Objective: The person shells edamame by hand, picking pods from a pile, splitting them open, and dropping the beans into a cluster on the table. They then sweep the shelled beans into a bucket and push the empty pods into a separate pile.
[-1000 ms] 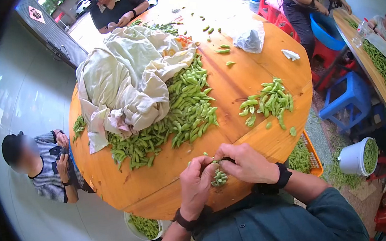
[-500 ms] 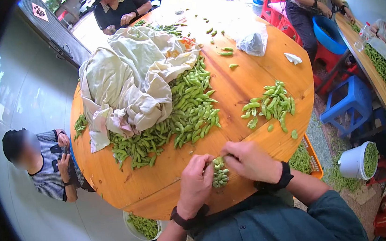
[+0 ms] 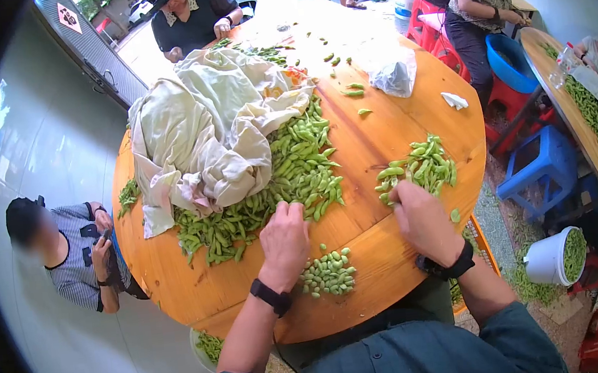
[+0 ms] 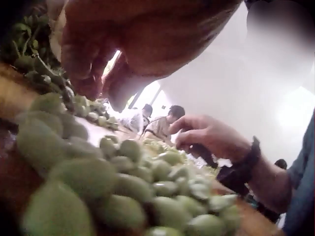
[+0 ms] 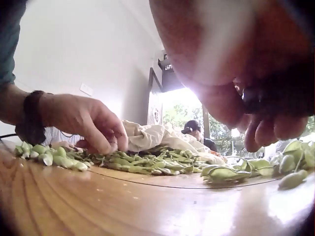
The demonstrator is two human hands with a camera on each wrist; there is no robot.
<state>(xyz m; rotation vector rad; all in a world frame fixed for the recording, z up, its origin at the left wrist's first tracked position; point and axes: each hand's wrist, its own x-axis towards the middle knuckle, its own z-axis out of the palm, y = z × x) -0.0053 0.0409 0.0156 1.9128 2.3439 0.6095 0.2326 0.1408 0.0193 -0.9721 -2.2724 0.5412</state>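
At the near edge of the big heap of green soybean pods (image 3: 306, 149), my left hand (image 3: 284, 240) reaches down with loosely bent fingers; nothing shows between its fingertips. Just beside that wrist lies a small pile of shelled soybeans (image 3: 328, 274), seen large in the left wrist view as pale green beans (image 4: 170, 211). My right hand (image 3: 426, 220) hangs over the smaller group of pods (image 3: 432, 165) on the right, its fingers loosely bent downward and no pod visible in them. Some opened pods (image 5: 226, 173) lie below its fingertips in the right wrist view.
A crumpled cream cloth (image 3: 198, 131) covers much of the heap on the round wooden table (image 3: 386, 250). A plastic bag (image 3: 393, 78) and a white tissue (image 3: 455, 100) lie farther back. Other people sit around. A bucket of pods (image 3: 547, 260) and a blue stool (image 3: 541, 165) stand at right.
Both hands were together over the shelled beans and have moved apart: the left forward to the big heap, the right across to the smaller group. The bean pile is now uncovered.
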